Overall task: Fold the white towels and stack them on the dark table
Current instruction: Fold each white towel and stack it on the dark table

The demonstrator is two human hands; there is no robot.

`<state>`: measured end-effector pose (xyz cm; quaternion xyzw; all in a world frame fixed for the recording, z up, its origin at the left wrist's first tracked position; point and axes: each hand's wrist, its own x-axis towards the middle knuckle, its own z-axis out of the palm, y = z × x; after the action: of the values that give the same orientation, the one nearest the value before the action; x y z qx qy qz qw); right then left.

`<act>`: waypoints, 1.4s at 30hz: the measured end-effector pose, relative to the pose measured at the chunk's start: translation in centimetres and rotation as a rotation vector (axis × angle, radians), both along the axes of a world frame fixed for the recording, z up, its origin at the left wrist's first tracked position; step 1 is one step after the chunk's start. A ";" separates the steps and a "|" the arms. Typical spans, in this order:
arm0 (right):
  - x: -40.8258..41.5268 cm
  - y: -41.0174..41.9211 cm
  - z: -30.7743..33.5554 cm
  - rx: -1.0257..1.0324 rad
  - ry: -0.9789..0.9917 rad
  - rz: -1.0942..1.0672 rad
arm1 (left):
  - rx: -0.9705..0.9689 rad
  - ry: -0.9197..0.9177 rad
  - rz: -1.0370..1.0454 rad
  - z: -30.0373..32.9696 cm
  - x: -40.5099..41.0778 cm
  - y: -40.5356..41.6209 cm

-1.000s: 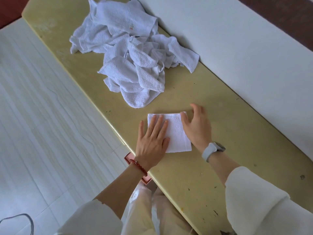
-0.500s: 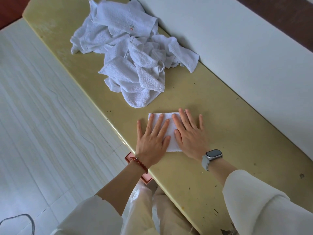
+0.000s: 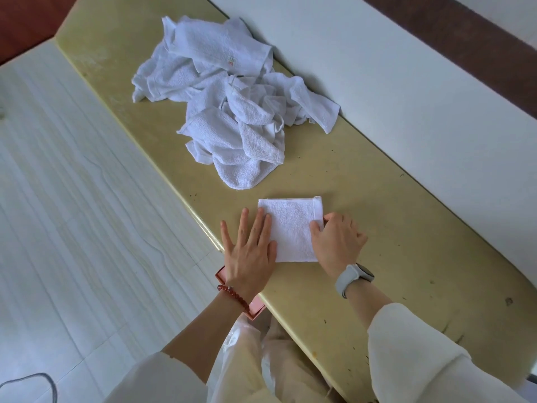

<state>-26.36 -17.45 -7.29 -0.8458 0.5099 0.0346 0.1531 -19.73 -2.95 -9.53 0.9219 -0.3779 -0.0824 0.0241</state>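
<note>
Between the flat left hand [image 3: 250, 251] and curled right hand [image 3: 337, 242] lies the folded towel [image 3: 292, 228].

Hidden parts and cut-off edges

The left hand [image 3: 250, 254] lies flat over the folded towel's [image 3: 293, 228] left edge, and the right hand [image 3: 337, 245] covers its right side, so the fingertips of that grip cannot be seen. Inside the towel pile [image 3: 229, 112] the separate towels cannot be counted, and the small label [image 3: 231, 64] is too small to read. The table [image 3: 406, 257] runs out of frame at the lower right. A pink box [image 3: 255, 309] shows only partly under the left wrist.
</note>
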 end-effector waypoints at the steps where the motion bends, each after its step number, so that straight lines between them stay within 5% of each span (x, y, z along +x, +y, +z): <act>1: 0.2 0.0 0.0 0.039 -0.002 -0.033 | 0.006 -0.002 0.003 0.1 0.0 0.0; 7: 1.2 -0.2 0.7 0.231 -0.086 -0.147 | 0.035 0.025 0.023 0.0 -0.2 0.0; 12: 1.0 -0.3 1.4 0.461 -0.340 -0.260 | 0.010 0.042 0.027 0.0 0.0 0.0; 17: 0.4 -0.7 2.2 0.554 -0.533 -0.075 | -0.265 0.133 0.251 1.0 1.6 -0.8; 22: -0.8 -1.3 1.6 0.552 -0.624 0.098 | -0.174 0.251 0.300 1.9 4.6 -1.6; 28: -1.8 -2.0 1.6 0.560 -0.660 0.140 | -0.162 0.364 0.242 2.3 5.8 -2.6; 32: -1.7 -2.1 2.3 0.565 -0.686 0.097 | -0.349 0.404 0.305 2.8 5.2 -2.6; 36: -0.8 -1.5 3.7 0.634 -0.622 0.087 | -0.691 0.710 0.461 5.1 4.1 -0.7; 42: 4.5 4.2 6.4 0.897 -0.533 0.017 | -0.704 0.670 0.775 7.9 5.4 5.9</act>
<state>-21.84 -13.28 -0.90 -0.6806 0.3817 0.0343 0.6244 -14.29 2.91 -1.66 0.8530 0.0077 -0.2229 0.4719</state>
